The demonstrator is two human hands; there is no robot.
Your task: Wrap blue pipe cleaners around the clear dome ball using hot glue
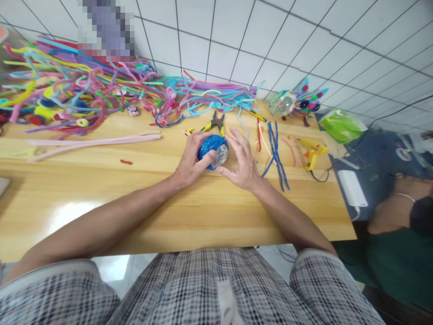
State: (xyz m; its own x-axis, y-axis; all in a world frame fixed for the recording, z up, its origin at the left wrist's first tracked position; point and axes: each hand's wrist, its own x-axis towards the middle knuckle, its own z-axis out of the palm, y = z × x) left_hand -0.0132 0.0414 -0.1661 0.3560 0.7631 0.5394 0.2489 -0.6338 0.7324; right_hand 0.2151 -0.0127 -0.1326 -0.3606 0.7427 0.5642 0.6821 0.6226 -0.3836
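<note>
My left hand (194, 159) grips a rounded piece wrapped in blue (209, 143), its thumb pressed on the clear, shiny end that faces me. To the right of it my right hand (241, 161) curves with fingers apart, the thumb tip close to the clear end; whether it touches cannot be made out. Just behind the piece lie pliers (218, 121) with yellow-green handles, partly hidden by my hands. Right of my right hand, blue pipe cleaners (276, 155) lie crossed, with a white one (267, 143) and a short red one (259, 135) beside them.
A big heap of coloured pipe cleaners (77, 90) fills the back left, and a pink and blue bundle (219, 95) the back middle. A yellow glue gun (313, 152) and a decorated clear plastic figure (294, 103) stand right. Another person's arm (395, 203) is at far right.
</note>
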